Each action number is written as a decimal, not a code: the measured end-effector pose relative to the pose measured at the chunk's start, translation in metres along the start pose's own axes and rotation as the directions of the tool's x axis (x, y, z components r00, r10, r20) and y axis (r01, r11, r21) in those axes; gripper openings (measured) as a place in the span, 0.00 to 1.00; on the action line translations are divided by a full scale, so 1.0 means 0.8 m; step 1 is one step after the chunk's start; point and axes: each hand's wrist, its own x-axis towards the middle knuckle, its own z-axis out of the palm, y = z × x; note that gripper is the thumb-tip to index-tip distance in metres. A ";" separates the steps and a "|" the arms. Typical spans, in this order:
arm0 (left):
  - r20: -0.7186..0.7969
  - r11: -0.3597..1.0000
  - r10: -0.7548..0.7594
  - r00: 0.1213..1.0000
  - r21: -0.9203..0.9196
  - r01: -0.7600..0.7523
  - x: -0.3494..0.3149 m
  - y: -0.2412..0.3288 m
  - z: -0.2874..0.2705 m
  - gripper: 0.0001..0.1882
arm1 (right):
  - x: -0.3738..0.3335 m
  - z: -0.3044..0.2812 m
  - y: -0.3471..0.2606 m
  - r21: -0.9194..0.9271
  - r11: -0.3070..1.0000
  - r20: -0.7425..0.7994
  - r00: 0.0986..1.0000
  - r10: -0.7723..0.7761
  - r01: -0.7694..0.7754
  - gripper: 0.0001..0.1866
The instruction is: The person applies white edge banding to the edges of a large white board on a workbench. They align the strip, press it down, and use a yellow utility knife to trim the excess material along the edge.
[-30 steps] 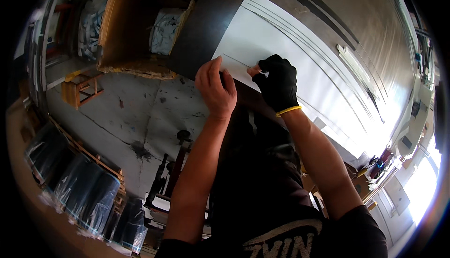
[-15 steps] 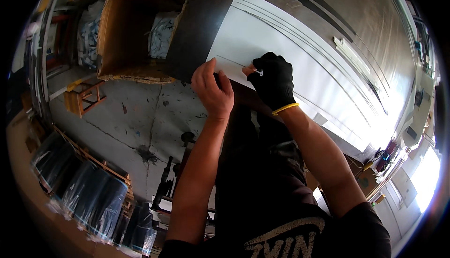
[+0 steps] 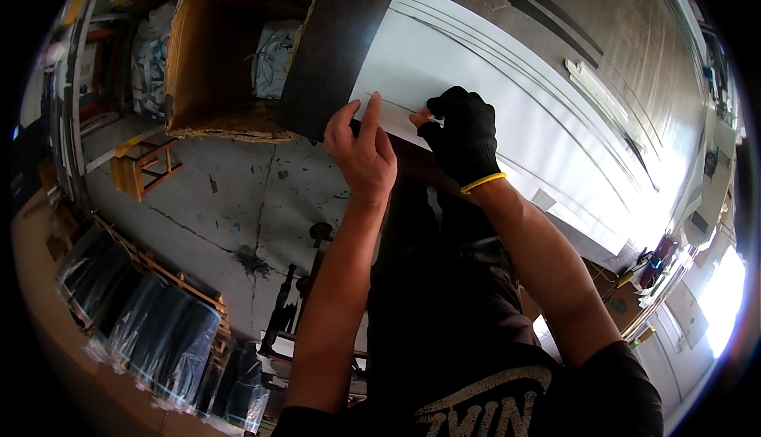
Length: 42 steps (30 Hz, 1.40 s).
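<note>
Centre frame, left hand (image 3: 362,155) splayed at the white sheet (image 3: 507,104); right hand (image 3: 466,132), grip curled closed, contents hidden!

Consists of a smooth, white, rectangular sheet (image 3: 519,124). Lies flat on the dark tabletop (image 3: 323,72), with the near long side close to the front edge. Bears thin, dark lengthwise lines. Shows strong glare toward the right end.

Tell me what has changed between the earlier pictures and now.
The bare left hand has spread its fingers: one now reaches further right over the flat white sheet, apart from the others. No grasp or release is visible. The black-gloved right hand stays at the sheet's near edge.
</note>
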 end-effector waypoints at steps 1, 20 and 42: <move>0.004 1.000 -0.001 1.000 0.007 0.001 0.000 0.000 0.000 0.27 | 0.000 -0.001 -0.001 0.000 1.000 0.002 1.000 0.000 0.000 0.09; 0.063 0.969 0.075 0.995 0.229 -0.087 0.006 0.003 -0.006 0.26 | -0.052 -0.067 0.047 -0.047 0.998 0.165 0.985 0.049 -0.042 0.16; 0.124 0.935 0.176 0.977 0.289 -0.205 0.014 -0.006 -0.016 0.23 | -0.152 -0.134 0.151 -0.137 0.953 0.053 0.958 0.281 -0.272 0.19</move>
